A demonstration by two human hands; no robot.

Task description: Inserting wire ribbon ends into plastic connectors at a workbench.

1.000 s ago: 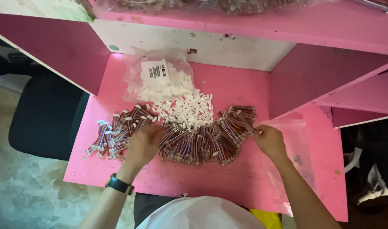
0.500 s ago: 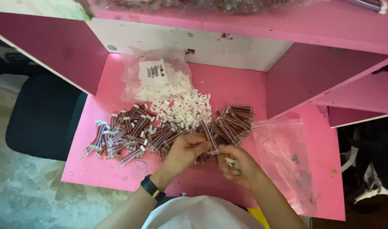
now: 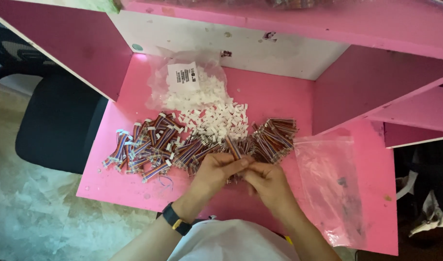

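Connectors (image 3: 209,116) behind wire bundles (image 3: 192,145), seemingly.

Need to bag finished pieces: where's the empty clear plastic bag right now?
In the head view the clear plastic bag lies flat on the pink table, right of the right hand and below the wire bundles.

A crumpled clear plastic bag (image 3: 183,82) lies at the back of the pink desk (image 3: 110,183), open toward a spill of small white plastic pieces. On it sits a white rectangular label (image 3: 183,76) with dark print. A second, flat clear plastic bag (image 3: 330,186) lies at the desk's right side.
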